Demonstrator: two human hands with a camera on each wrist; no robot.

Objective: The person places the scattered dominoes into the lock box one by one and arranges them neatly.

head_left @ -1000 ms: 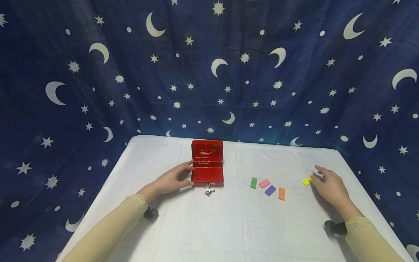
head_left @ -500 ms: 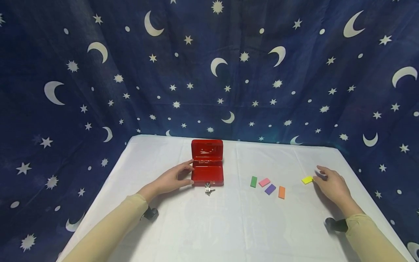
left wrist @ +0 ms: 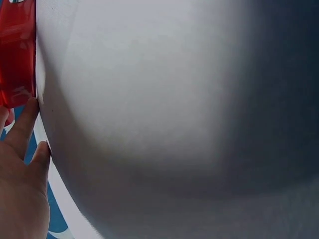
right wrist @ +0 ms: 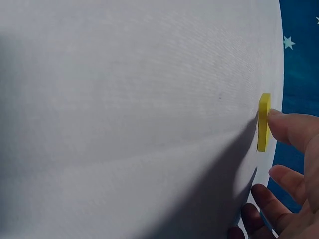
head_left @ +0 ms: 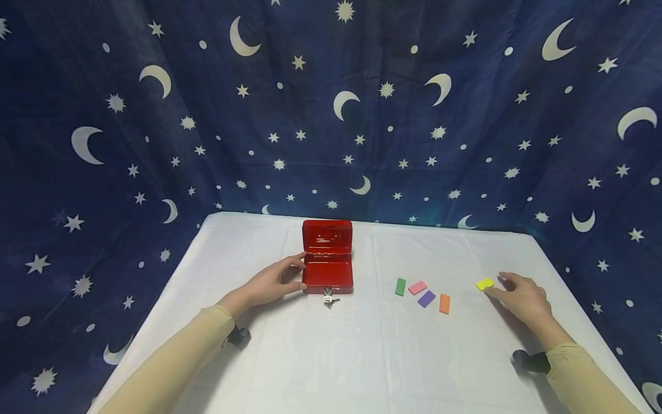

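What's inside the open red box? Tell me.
The red box shows bare red inside; I make out no object there. Its front wall hides anything lying close behind it.

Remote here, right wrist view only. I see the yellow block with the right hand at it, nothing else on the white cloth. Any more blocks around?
Observer: Yes. The head view shows four more, lying on the person's left of the yellow block: a green block, a pink block, a purple block and an orange block.

Operator: Copy. Where's the left hand?

Observer: In the head view, its thumb and fingers are spread along the left side of the open red box.
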